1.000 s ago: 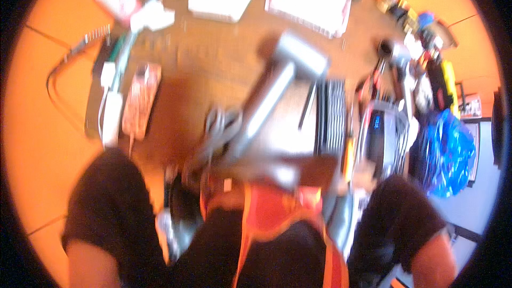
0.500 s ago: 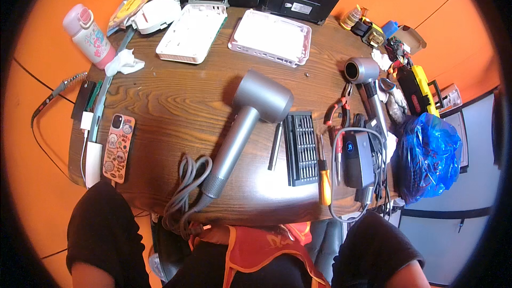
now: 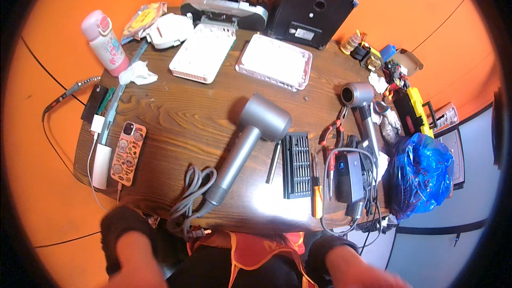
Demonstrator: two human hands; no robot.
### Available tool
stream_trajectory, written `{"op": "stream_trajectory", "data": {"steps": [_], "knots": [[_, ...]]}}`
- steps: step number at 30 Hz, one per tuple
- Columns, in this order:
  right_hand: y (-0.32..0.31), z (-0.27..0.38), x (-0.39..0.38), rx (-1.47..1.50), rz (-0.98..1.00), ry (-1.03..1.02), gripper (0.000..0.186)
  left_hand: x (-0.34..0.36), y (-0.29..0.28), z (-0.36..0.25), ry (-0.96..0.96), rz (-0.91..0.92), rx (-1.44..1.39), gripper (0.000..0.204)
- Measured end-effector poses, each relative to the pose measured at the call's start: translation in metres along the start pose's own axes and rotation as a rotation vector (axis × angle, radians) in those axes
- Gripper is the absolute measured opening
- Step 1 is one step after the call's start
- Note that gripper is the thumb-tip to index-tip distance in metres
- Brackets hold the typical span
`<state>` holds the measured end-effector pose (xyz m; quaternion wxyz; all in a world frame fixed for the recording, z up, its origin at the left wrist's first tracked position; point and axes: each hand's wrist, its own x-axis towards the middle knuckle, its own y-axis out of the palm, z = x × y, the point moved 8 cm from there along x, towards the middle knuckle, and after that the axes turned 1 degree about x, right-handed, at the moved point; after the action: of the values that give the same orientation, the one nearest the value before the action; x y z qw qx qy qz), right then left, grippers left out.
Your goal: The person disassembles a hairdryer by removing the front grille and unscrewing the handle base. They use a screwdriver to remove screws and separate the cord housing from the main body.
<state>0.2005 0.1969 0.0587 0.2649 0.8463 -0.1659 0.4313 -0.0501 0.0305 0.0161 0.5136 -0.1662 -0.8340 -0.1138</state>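
Note:
A grey hair dryer (image 3: 256, 128) lies in the middle of the dark wooden table (image 3: 176, 112), its handle pointing toward me. Its grey cord (image 3: 192, 194) is bunched at the near edge, and the plug (image 3: 198, 231) hangs just over it. Right of the dryer lie a thin black tool (image 3: 273, 156) and a black tray of screwdriver bits (image 3: 296, 165). Only my two bare forearms show, blurred, at the lower edge: the left (image 3: 133, 258) and the right (image 3: 360, 269). Both come out of black sleeves. Neither hand is in the picture, and nothing on the table is touched.
At the right lie a second hair dryer (image 3: 360, 101), red pliers (image 3: 333, 133), an orange-handled screwdriver (image 3: 317, 202), a black power adapter (image 3: 349, 173) and a blue plastic bag (image 3: 418, 176). A phone (image 3: 128, 152) and a pink bottle (image 3: 104, 42) are at the left. White trays (image 3: 202, 53) and a black box (image 3: 309, 10) stand at the back.
The view, smeared a second ago, has steadied over the table. The hair dryer and tools lie where they were. My blurred forearms now show closer in at the lower edge.

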Motion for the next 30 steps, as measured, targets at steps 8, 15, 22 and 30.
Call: {"op": "stream_trajectory", "data": {"steps": [8,15,22,30], "knots": [[-0.032,-0.048,-0.252,-0.322,0.41,1.965,0.038,-0.081,0.093,0.133,-0.573,0.82,0.516,0.054],[-0.01,-0.049,-0.288,-0.311,0.591,2.049,0.058,-0.126,0.126,0.185,-0.972,1.044,0.284,0.047],[-0.019,-0.069,-0.298,-0.075,-0.066,2.088,0.058,-0.123,0.129,0.192,-1.281,0.599,-0.54,0.038],[0.013,-0.08,-0.298,0.394,-0.067,1.992,0.059,-0.123,0.128,0.161,-1.415,0.482,-1.355,0.063]]}}
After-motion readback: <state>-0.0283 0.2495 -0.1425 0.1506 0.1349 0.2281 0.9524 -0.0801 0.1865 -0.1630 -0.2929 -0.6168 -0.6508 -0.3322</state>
